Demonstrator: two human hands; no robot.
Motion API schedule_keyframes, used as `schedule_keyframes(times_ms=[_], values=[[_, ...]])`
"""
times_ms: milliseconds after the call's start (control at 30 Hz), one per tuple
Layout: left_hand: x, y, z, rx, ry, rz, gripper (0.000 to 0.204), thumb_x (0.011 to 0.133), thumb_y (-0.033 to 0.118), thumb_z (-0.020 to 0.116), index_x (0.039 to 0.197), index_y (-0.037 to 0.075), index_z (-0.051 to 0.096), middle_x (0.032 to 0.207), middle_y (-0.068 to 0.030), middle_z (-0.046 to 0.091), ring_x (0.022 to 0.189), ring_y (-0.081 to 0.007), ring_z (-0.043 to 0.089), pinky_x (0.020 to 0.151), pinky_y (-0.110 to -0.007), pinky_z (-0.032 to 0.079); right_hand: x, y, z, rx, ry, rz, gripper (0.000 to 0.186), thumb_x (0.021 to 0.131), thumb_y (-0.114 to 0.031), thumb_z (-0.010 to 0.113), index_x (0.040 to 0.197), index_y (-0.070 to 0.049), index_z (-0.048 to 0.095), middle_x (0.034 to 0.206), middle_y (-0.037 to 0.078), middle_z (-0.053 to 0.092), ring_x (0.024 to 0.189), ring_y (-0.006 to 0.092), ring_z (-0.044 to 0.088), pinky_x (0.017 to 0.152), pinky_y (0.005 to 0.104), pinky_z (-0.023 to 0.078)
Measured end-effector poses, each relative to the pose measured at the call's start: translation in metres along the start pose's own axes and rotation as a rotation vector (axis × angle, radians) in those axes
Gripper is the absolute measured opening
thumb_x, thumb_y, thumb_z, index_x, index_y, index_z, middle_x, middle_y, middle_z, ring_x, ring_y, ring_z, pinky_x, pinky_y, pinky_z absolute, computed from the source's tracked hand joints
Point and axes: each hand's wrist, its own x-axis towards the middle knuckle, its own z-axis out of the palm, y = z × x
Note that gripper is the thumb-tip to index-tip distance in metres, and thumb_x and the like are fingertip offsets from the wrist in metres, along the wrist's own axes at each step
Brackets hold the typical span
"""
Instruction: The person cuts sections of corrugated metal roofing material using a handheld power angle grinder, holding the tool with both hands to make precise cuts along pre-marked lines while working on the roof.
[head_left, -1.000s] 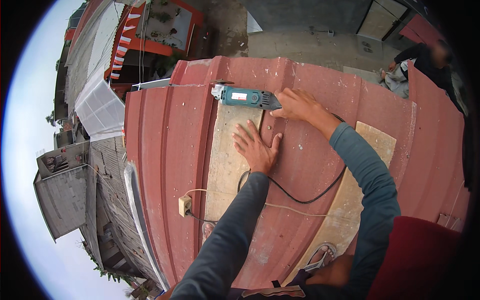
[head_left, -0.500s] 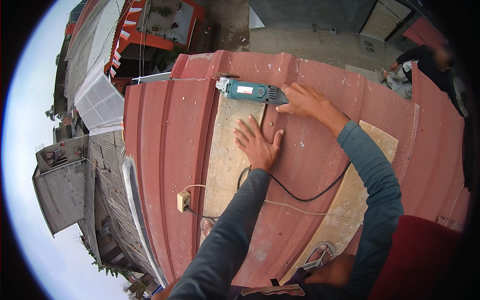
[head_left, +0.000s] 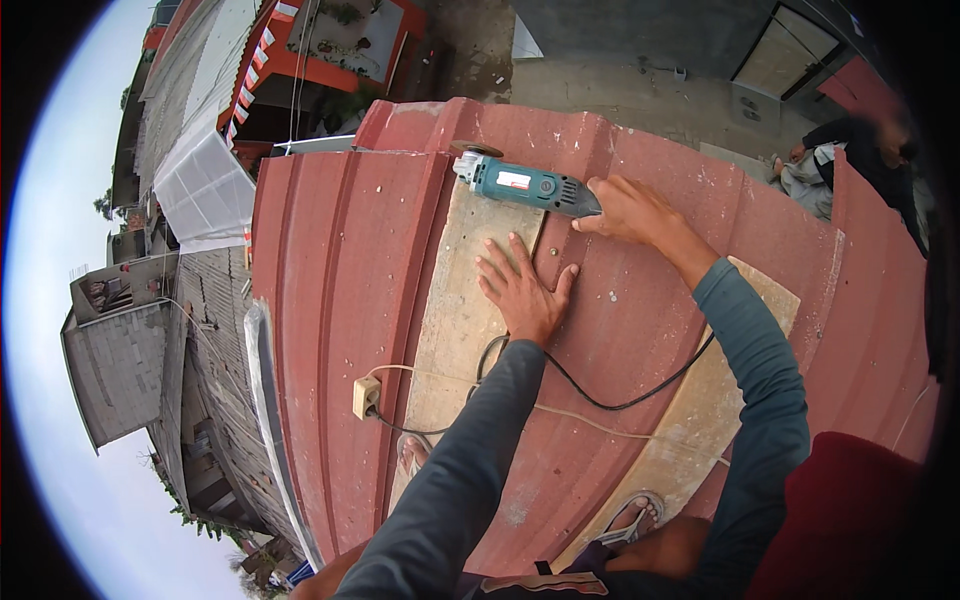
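My right hand (head_left: pixel 632 212) is wrapped round the rear handle of a teal angle grinder (head_left: pixel 525 186). The grinder lies sideways across the far end of a wooden board (head_left: pixel 450 270), its head pointing left. A thin round disc (head_left: pixel 478 149) shows at the head, along the cut edge of the red metal roof sheet (head_left: pixel 350 290). My left hand (head_left: pixel 525 290) rests flat on the board, fingers spread, just nearer to me than the grinder. A black power cord (head_left: pixel 630 404) loops over the roof below my right arm.
A cream socket block (head_left: pixel 368 397) with a plug in it lies left of my left forearm. A second board (head_left: pixel 690 430) lies under my right foot. Beyond the roof edge, the ground drops away; a person (head_left: pixel 860 160) sits at the far right. Neighbouring roofs (head_left: pixel 215 330) stand left.
The whole view has shifted slightly, so roof, grinder and hands sit a little farther right. Both hands keep their places on the grinder and the board.
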Motion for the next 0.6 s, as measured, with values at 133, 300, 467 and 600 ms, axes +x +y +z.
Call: schedule_keyframes(times_ms=[133, 300, 467, 600], values=[[0.0, 0.0, 0.0, 0.001, 0.008, -0.008, 0.11, 0.086, 0.073, 0.06, 0.16, 0.001, 0.022, 0.163, -0.0357, 0.012, 0.148, -0.0594, 0.012, 0.117, -0.067, 0.013, -0.002, -0.004, -0.003, 0.003, 0.003, 0.013, 0.059, 0.082, -0.046, 0.078, 0.113, 0.003, 0.065, 0.104, 0.028, 0.069, 0.103, 0.0464, 0.066, 0.088, 0.0529, 0.053], [-0.002, 0.001, -0.001, 0.011, -0.004, -0.015, 0.111, 0.085, 0.074, 0.06, 0.159, 0.001, 0.023, 0.163, -0.0347, 0.012, 0.149, -0.0587, 0.012, 0.118, -0.066, 0.013, 0.003, -0.013, -0.016, -0.019, -0.136, 0.088, 0.06, 0.083, -0.047, 0.076, 0.119, 0.0, 0.066, 0.119, 0.023, 0.067, 0.113, 0.0412, 0.065, 0.095, 0.0512, 0.053], [-0.001, 0.003, 0.0, -0.008, -0.001, -0.014, 0.111, 0.085, 0.074, 0.06, 0.159, 0.001, 0.023, 0.163, -0.0348, 0.012, 0.148, -0.0587, 0.012, 0.118, -0.066, 0.013, 0.003, -0.01, -0.016, -0.015, -0.078, 0.061, 0.059, 0.082, -0.046, 0.077, 0.113, 0.003, 0.065, 0.114, 0.028, 0.066, 0.11, 0.0453, 0.065, 0.092, 0.0515, 0.052], [0.0, 0.0, -0.001, -0.013, 0.001, -0.017, 0.111, 0.085, 0.074, 0.06, 0.159, 0.0, 0.023, 0.163, -0.0349, 0.012, 0.149, -0.0586, 0.012, 0.118, -0.066, 0.013, 0.008, -0.013, -0.021, -0.016, -0.098, 0.037, 0.06, 0.083, -0.047, 0.076, 0.116, 0.002, 0.066, 0.117, 0.027, 0.066, 0.111, 0.0446, 0.065, 0.094, 0.0515, 0.052]])
